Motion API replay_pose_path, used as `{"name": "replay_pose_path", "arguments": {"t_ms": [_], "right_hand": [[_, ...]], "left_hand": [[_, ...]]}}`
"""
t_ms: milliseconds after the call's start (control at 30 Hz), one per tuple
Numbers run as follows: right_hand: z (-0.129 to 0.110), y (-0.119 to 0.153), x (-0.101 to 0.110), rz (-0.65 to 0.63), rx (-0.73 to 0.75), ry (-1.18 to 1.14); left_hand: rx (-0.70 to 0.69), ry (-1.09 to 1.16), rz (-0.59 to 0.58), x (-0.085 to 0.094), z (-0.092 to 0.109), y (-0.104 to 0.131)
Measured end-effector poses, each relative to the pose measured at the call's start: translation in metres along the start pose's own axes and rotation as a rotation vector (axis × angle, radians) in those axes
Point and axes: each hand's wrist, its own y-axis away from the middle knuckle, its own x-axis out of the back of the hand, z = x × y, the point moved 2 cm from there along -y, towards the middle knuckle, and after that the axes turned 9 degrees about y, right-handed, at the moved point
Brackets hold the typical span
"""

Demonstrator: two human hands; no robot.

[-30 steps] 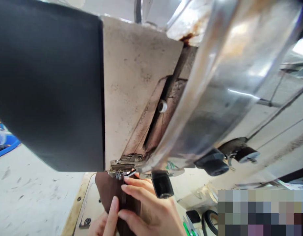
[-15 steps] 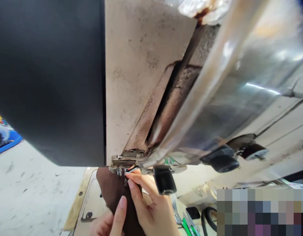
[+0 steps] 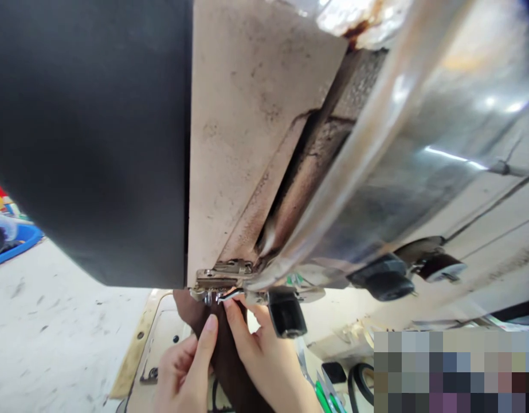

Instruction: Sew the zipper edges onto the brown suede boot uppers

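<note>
Dark brown fabric (image 3: pixel 232 367) runs from under the metal parts (image 3: pixel 223 279) at the base of a sewing machine (image 3: pixel 247 115) down to the bottom edge. My left hand (image 3: pixel 189 361) pinches the fabric's left edge, thumb on top and fingers curled. On the other side, my right hand (image 3: pixel 268 355) lies over the fabric's right edge, thumb and index finger close to the presser foot area. A thin black-and-white piece (image 3: pixel 232 294) shows at that index fingertip; the fingertips are partly hidden by the machine.
A large dark panel (image 3: pixel 87 143) fills the upper left. Black knobs (image 3: pixel 286 312) stick out at the right. Green-handled scissors (image 3: pixel 326 393) and a black tape roll (image 3: pixel 364 381) lie lower right. A blue container (image 3: pixel 26 238) is at the far left.
My left hand has moved up slightly, with its thumb nearer the machine's metal parts. The fabric now stretches further down and right. My right thumb has shifted up, and the view has moved slightly.
</note>
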Motion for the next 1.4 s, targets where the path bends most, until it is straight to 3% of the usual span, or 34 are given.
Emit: {"name": "replay_pose_path", "arguments": {"t_ms": [200, 500, 600, 700, 867, 1000, 1167, 1400], "right_hand": [[0.0, 0.001, 0.0, -0.025, -0.003, 0.007], [-0.002, -0.003, -0.001, -0.058, -0.012, 0.008], [-0.007, -0.003, 0.003, -0.098, 0.062, 0.073], [-0.014, 0.004, 0.007, -0.011, 0.203, 0.166], [-0.021, 0.014, 0.004, 0.081, 0.242, 0.295], [-0.022, 0.013, 0.002, 0.084, 0.233, 0.263], [-0.02, 0.009, 0.003, 0.061, 0.172, 0.275], [-0.016, 0.006, 0.003, 0.008, 0.133, 0.303]], "left_hand": [[0.007, -0.064, 0.025, 0.004, -0.002, -0.006], [0.032, -0.178, -0.042, 0.006, 0.005, -0.007], [0.042, -0.234, -0.081, 0.015, 0.015, -0.014], [0.054, -0.295, -0.122, 0.026, 0.033, -0.025], [0.054, -0.349, -0.21, 0.02, 0.057, -0.027], [0.06, -0.321, -0.22, 0.019, 0.051, -0.026], [0.087, -0.249, -0.214, 0.031, 0.034, -0.044], [0.122, -0.225, -0.236, 0.025, 0.035, -0.051]]}}
